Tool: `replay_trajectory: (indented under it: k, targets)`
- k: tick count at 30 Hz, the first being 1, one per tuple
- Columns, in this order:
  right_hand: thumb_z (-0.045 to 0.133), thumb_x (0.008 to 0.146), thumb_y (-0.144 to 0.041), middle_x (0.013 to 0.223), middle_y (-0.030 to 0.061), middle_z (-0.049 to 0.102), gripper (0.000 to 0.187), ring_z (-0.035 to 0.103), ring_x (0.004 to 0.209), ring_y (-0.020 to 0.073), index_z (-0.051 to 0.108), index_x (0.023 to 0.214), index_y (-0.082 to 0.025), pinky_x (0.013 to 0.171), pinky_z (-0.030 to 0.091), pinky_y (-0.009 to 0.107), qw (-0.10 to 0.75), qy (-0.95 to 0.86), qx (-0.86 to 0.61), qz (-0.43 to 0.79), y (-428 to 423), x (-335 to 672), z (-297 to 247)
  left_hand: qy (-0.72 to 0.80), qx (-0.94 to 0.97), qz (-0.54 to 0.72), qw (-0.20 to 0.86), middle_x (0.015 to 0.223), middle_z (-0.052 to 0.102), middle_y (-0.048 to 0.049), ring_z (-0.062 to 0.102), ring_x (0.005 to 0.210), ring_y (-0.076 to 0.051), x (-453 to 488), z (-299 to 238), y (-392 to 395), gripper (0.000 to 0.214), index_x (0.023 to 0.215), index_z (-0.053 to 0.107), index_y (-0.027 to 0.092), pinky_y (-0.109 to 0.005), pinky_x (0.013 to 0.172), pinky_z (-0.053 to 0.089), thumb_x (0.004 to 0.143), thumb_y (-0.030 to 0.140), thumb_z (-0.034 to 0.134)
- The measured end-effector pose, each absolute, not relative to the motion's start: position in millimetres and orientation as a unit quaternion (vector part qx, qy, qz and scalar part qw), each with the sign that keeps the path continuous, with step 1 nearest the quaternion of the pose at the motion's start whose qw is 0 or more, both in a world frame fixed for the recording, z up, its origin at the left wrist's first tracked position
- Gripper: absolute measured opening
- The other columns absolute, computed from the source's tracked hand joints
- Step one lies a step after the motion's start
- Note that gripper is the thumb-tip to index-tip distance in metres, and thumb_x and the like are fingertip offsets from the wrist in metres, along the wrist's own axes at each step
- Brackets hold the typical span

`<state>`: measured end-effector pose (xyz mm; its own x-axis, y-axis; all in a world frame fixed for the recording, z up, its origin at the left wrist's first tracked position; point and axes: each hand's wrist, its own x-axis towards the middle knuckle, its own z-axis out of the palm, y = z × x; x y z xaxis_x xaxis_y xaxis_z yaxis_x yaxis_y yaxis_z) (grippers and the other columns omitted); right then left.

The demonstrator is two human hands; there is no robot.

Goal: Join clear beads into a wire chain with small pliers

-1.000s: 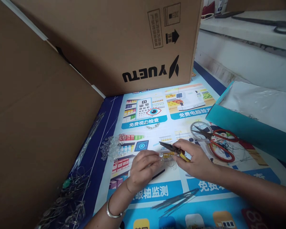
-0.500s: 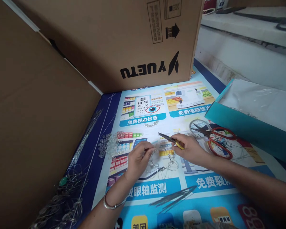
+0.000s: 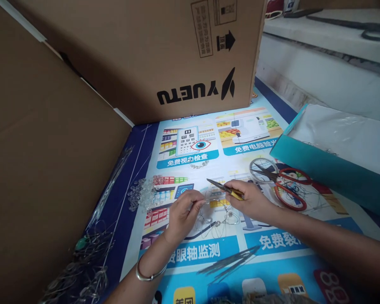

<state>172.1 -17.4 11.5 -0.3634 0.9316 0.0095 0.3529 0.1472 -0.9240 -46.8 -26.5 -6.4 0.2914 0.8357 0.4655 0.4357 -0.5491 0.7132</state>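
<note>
My left hand (image 3: 184, 209), a silver bangle on its wrist, pinches one end of a thin wire strung with clear beads (image 3: 215, 216). The beaded wire hangs in loops between both hands just above a printed poster mat (image 3: 209, 253). My right hand (image 3: 251, 200) is closed round yellow-handled needle-nose pliers (image 3: 225, 188), whose dark tip points left, close above the left fingertips. A pile of clear beads (image 3: 143, 193) lies on the mat left of the left hand.
Red-handled scissors (image 3: 285, 185) lie right of my right hand. A teal box lined with white plastic (image 3: 329, 169) stands at the right. A tall YUETU carton (image 3: 164, 59) stands behind, a cardboard flap (image 3: 44, 160) at the left. Cut wires (image 3: 231, 261) and wire tangles (image 3: 88, 261) lie near.
The hands have moved slightly apart and the beaded wire has dropped out into loops between them. The view has shifted a little.
</note>
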Motion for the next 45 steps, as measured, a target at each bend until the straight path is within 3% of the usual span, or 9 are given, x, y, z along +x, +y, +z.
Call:
replay_trajectory:
  k: [6, 10, 16, 31, 45]
  targets:
    - [0.049, 0.08, -0.021, 0.075, -0.0021, 0.056, 0.015, 0.047, 0.064, 0.0111, 0.059, 0.091, -0.02, 0.056, 0.037, 0.021, 0.326, -0.673, -0.455, 0.484, -16.7, 170.0, 8.8, 0.409, 0.763, 0.424, 0.265, 0.081, 0.061, -0.0049, 0.058, 0.081, -0.016, -46.7, -6.7, -26.1, 0.007, 0.085, 0.06, 0.017, -0.029, 0.075, 0.046, 0.08, 0.013, 0.058]
    - [0.049, 0.08, -0.023, 0.08, -0.0005, 0.059, 0.017, 0.05, 0.068, 0.0124, 0.06, 0.093, -0.019, 0.059, 0.039, 0.022, 0.332, -0.672, -0.453, 0.483, -14.8, 168.7, 5.3, 0.414, 0.726, 0.422, 0.352, 0.087, 0.061, -0.0069, 0.058, 0.085, -0.017, -44.8, -5.8, -25.3, 0.003, 0.083, 0.059, 0.016, -0.029, 0.076, 0.046, 0.082, 0.017, 0.056]
    - [0.05, 0.079, -0.022, 0.076, -0.0013, 0.057, 0.016, 0.049, 0.066, 0.012, 0.059, 0.092, -0.019, 0.057, 0.037, 0.021, 0.334, -0.675, -0.456, 0.475, -10.2, 170.4, -0.7, 0.453, 0.651, 0.398, 0.461, 0.08, 0.06, -0.0033, 0.055, 0.071, -0.012, -44.1, -9.8, -24.1, 0.007, 0.081, 0.057, 0.015, -0.023, 0.066, 0.045, 0.082, 0.022, 0.057]
    - [0.049, 0.08, -0.024, 0.075, -0.0017, 0.056, 0.014, 0.049, 0.068, 0.0119, 0.059, 0.088, -0.019, 0.06, 0.037, 0.021, 0.333, -0.684, -0.479, 0.438, -3.5, 171.9, -1.9, 0.503, 0.622, 0.378, 0.465, 0.071, 0.06, -0.0015, 0.055, 0.066, -0.012, -44.6, -13.8, -21.9, 0.017, 0.08, 0.058, 0.015, -0.022, 0.06, 0.043, 0.081, 0.032, 0.058]
    - [0.049, 0.079, -0.022, 0.069, -0.0028, 0.054, 0.018, 0.044, 0.058, 0.0105, 0.06, 0.092, -0.019, 0.053, 0.032, 0.021, 0.323, -0.717, -0.486, 0.381, -7.5, 170.9, -4.0, 0.506, 0.656, 0.359, 0.43, 0.068, 0.06, -0.0009, 0.055, 0.064, -0.012, -46.5, -13.6, -19.7, 0.017, 0.078, 0.059, 0.015, -0.022, 0.059, 0.043, 0.082, 0.032, 0.056]
